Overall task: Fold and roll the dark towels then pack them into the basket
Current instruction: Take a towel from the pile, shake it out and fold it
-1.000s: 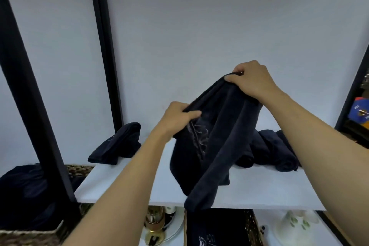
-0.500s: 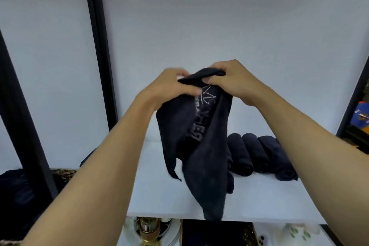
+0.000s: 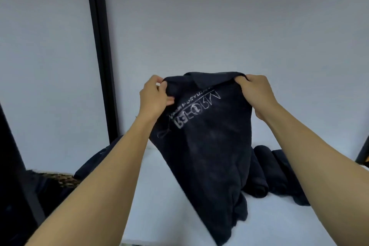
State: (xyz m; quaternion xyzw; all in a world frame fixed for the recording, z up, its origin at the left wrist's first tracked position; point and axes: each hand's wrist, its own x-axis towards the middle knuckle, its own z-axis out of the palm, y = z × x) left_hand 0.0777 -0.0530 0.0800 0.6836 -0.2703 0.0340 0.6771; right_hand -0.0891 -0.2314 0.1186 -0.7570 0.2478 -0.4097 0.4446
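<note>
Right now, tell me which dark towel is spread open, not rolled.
The lettered towel, held up by its top corners in the left hand and right hand. The rolled towels lie on the shelf behind it.

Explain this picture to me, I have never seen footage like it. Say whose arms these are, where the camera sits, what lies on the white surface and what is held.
There is no machine here. The two bare arms belong to a person, and the single camera is worn on that person's head, looking forward and down, so the arms reach in from the bottom. The left hand and the right hand each pinch a top corner of a dark towel and hold it spread in the air. Pale printed lettering shows on it. Behind it, on the white surface, at least two rolled dark towels lie side by side. At the left lies another dark cloth, partly hidden by the arm, with a woven basket beside it.
</note>
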